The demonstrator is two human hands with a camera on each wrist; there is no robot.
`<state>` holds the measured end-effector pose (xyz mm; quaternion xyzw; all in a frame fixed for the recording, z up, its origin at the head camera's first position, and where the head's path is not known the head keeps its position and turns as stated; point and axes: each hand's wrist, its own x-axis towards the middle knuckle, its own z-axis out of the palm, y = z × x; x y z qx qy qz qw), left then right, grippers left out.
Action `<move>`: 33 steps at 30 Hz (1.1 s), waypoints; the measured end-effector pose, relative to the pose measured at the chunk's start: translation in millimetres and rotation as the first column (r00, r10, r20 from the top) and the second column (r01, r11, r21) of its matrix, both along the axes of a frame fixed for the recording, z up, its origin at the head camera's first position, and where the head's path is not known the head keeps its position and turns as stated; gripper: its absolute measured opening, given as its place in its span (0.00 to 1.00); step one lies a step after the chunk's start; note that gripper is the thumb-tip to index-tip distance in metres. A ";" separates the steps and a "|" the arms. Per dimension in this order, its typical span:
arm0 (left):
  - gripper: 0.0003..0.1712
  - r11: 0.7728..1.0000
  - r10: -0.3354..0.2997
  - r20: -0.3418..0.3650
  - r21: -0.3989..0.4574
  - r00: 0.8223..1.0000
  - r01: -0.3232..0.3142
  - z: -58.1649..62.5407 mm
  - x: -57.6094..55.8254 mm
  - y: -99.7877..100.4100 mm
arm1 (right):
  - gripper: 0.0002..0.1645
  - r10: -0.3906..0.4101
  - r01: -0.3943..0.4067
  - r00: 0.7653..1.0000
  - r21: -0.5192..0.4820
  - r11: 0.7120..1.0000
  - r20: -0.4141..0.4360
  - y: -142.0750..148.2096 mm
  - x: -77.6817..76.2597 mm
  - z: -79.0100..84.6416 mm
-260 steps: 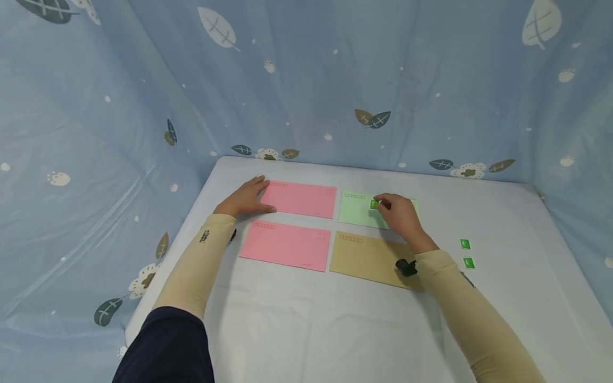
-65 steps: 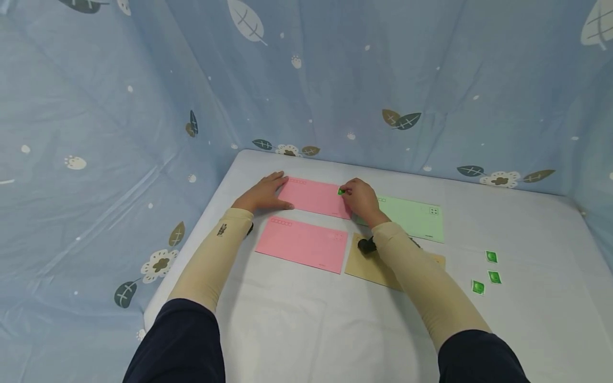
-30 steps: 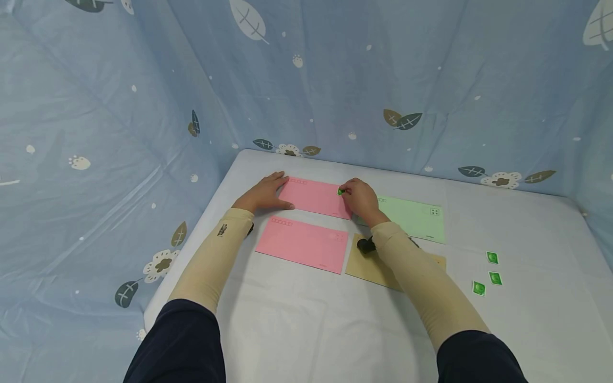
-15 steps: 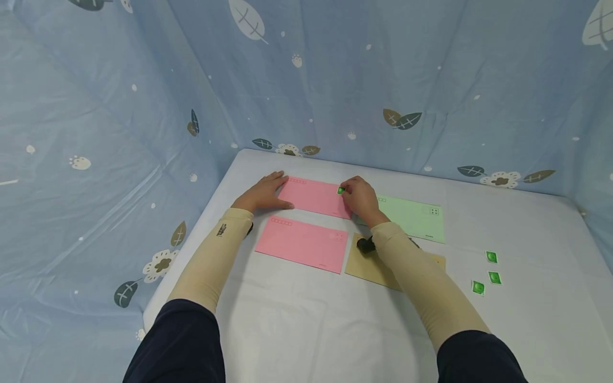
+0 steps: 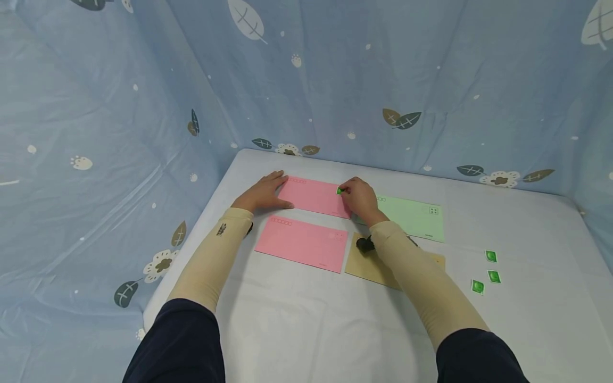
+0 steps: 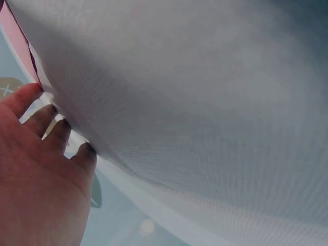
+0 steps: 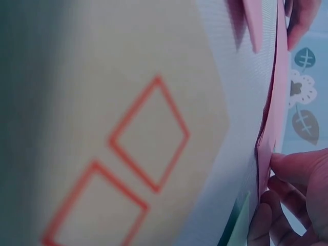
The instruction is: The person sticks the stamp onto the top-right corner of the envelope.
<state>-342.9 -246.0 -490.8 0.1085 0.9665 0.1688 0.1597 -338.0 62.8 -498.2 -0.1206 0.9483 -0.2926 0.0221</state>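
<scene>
A small green stamp (image 5: 339,190) shows at the upper right corner of the far pink envelope (image 5: 311,198). My right hand (image 5: 361,199) pinches it there, low over the paper. In the right wrist view, the right hand (image 7: 302,189) has its thumb at the pink envelope's edge and its other fingers curled; the stamp is hidden. My left hand (image 5: 262,193) rests spread at that envelope's left end, thumb and fingers apart. Seen from the left wrist, the left hand (image 6: 46,164) has its fingertips down on the white tabletop and the pink edge.
A second pink envelope (image 5: 301,242) lies nearer. Right of the pink pair are a green envelope (image 5: 414,218) and a tan envelope (image 5: 366,268), partly under my right forearm. Three loose green stamps (image 5: 490,256) lie at the right on the white table (image 5: 306,324). Patterned blue curtains (image 5: 335,85) stand behind.
Since the oldest frame, my right hand has moved left with a stamp, from the green envelope to the far pink one. Over the last second both hands stay nearly still.
</scene>
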 end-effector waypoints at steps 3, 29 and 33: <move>0.63 1.000 -0.006 0.002 0.003 1.000 0.006 0.8 0.2 0.2 | 0.14 -0.004 0.004 1.000 0.002 1.000 0.003 -0.5 0.1 0.1; 0.63 1.000 0.005 0.004 0.017 1.000 -0.005 -0.9 -0.6 -1.1 | 0.15 -0.008 0.008 1.000 -0.005 1.000 -0.003 -1.4 2.0 0.7; 0.64 1.000 0.004 0.004 0.014 1.000 -0.004 0.2 0.5 -1.0 | 0.15 -0.012 0.012 1.000 -0.010 1.000 -0.006 -1.7 2.0 -0.4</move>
